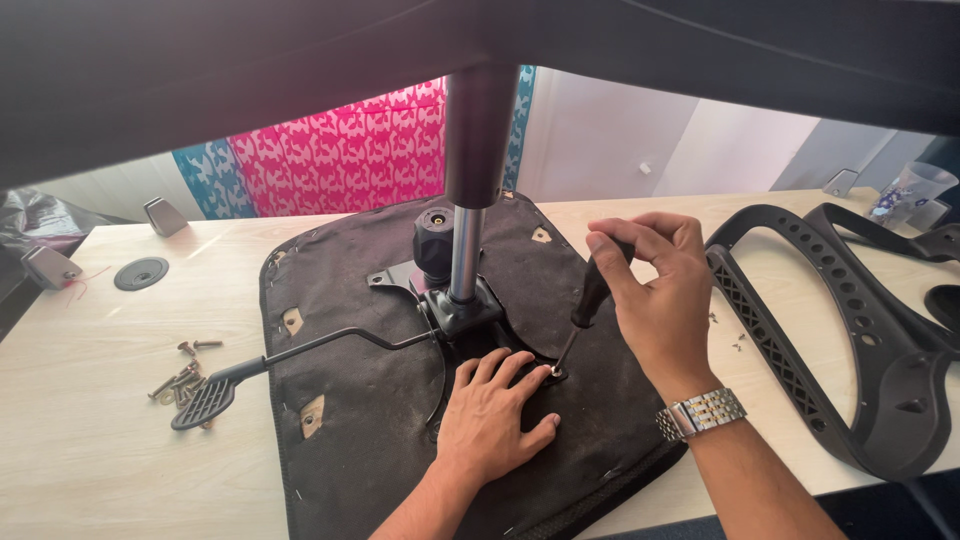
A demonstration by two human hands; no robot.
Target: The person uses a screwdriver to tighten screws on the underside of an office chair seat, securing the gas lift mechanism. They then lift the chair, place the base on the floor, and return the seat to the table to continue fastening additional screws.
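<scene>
Seat (380, 440) lies upside down on the bench (90, 450), black fabric underside up. Gas column (467, 250) stands from the tilt mechanism (462, 308) at the middle; a round knob (435, 240) sits just left of the column, and a lever (300, 352) runs out left to a paddle end over the seat edge.

Right hand (655, 285) pinches a black-handled screwdriver (590, 300) at the top, fingers curled round the handle, shaft angled down and left. Tip sits on a screw (554, 373) in the mechanism plate, just right of the left fingertips.

Left hand (492, 410) lies flat and spread on the seat beside the plate, palm down, pressing it steady. It holds nothing.

Loose screws (182, 378) lie in a small heap on the bench, left of the paddle. A few more specks lie right of the seat, too small to tell. A black plastic frame (850, 340) with perforated bars rests on the bench at right, apart from the seat. A cup (915, 190) stands at the far right corner.

Step in hand, as I judge it: driving a plate screw, tip engaged. Whether it goes in or comes out cannot be told. The turn calls for the shaft kept in line with the screw, downward pressure so the tip does not slip, and the left hand holding the seat from shifting.
</scene>
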